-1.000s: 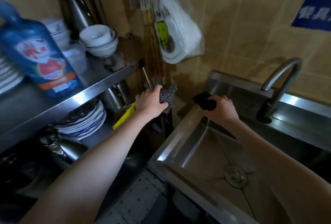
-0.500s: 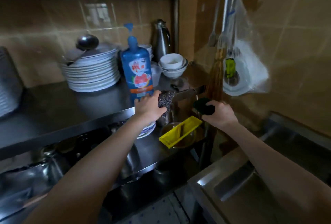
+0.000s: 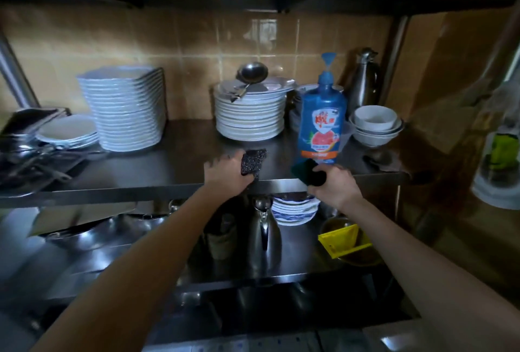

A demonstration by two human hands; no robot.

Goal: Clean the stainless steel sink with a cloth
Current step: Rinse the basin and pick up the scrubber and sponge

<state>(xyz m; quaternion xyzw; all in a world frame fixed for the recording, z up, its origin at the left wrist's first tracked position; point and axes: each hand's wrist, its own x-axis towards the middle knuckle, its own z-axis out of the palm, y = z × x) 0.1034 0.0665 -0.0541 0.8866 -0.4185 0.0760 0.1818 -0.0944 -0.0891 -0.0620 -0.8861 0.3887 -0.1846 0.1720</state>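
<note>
Cloth (image 3: pixel 309 173), dark green to black and bunched up, sits in the grip of the right hand (image 3: pixel 336 187), whose fingers curl round it at the front edge of the middle steel shelf (image 3: pixel 140 174), towards its right end. Just behind the cloth, a blue detergent bottle (image 3: pixel 322 123) with a pump top stands upright on the shelf.

Near it to the left, the left hand (image 3: pixel 225 175) holds a speckled scouring pad (image 3: pixel 252 162), thumb and fingers closed on its lower part. This hand is also at the shelf's front edge, and the pad's free end points towards the back. The two hands are apart.

Towards the back edge of the shelf, a stack of round white plates (image 3: pixel 250 115) carries a steel ladle (image 3: pixel 250 74) on top. A taller stack of squarish white plates (image 3: pixel 126 109) stands farther left. At the right end are nested white bowls (image 3: pixel 375 125), with a steel flask (image 3: pixel 364 81) in the back right corner.

On the lower shelf, below the hands, are a steel kettle (image 3: pixel 264 239), some blue-patterned dishes (image 3: pixel 294 209) and a yellow plastic piece (image 3: pixel 342 242).
</note>
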